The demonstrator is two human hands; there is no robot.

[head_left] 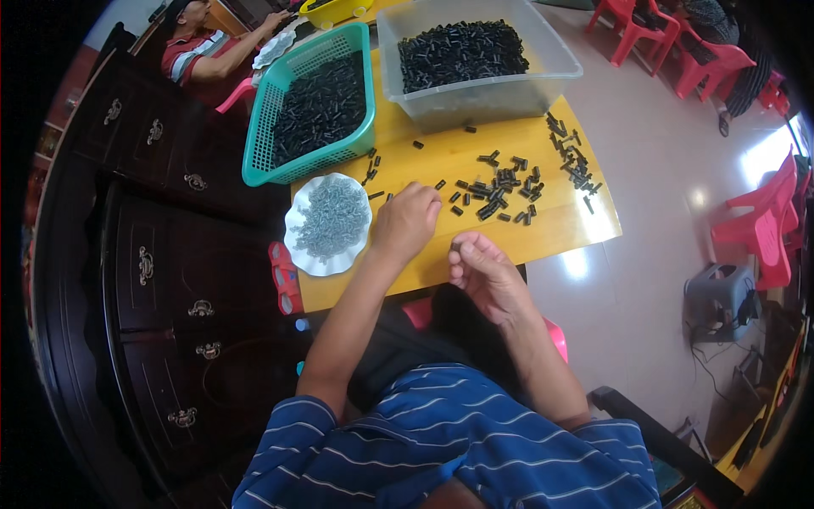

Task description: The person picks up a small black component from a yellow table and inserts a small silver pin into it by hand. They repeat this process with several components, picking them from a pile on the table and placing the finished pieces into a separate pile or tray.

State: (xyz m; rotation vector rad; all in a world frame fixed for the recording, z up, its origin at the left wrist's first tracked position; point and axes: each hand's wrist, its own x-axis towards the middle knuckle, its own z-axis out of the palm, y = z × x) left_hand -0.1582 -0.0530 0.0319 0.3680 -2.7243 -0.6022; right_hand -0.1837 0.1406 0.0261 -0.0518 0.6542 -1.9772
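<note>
My left hand [408,220] is closed, back up, low over the yellow table, and its curled fingertips are hidden. Small black cylindrical pieces lie just beyond it, one of them a loose black piece [440,184]. Between thumb and fingers, my right hand [487,270] pinches a small dark piece [456,247] above the table's near edge. A loose pile of black cylindrical pieces [500,190] lies ahead of the right hand. To the left of my left hand is a white scalloped dish [298,243] heaped with small, clear-grey parts.
A green plastic basket [370,93] and a translucent bin [475,106], both filled with black pieces, stand at the table's far side. More black pieces [572,157] line the right edge. Dark cabinets [161,280] border the left. Another person [208,51] sits at far left; red chairs [767,220] stand right.
</note>
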